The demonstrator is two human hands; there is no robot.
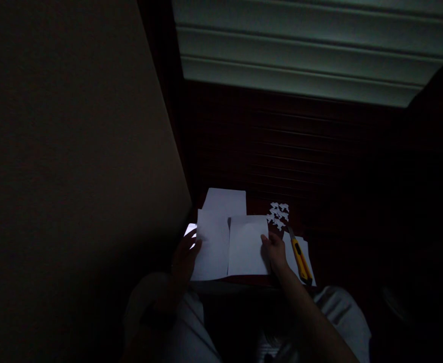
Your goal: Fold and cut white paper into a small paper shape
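Two white sheets of paper lie side by side in front of me, a left sheet [211, 247] and a right sheet [249, 247]. A thin dark line runs between them; whether they join at the bottom I cannot tell. My left hand [185, 254] is closed at the outer edge of the left sheet, its thumb along the margin. With the thumb on top and fingers beneath, my right hand [276, 252] pinches the right sheet's outer edge. A yellow utility knife [300, 261], blade pointing away, rests on more white paper [288, 247] just right of that hand.
Behind the two sheets lies another white paper [227, 200]. Several small folded-looking white paper pieces [277, 215] sit on the dark table. A bright lit screen [191, 230] shows beside my left hand. A wall [130, 126] rises at left, pale blinds [300, 55] ahead. The room is dim.
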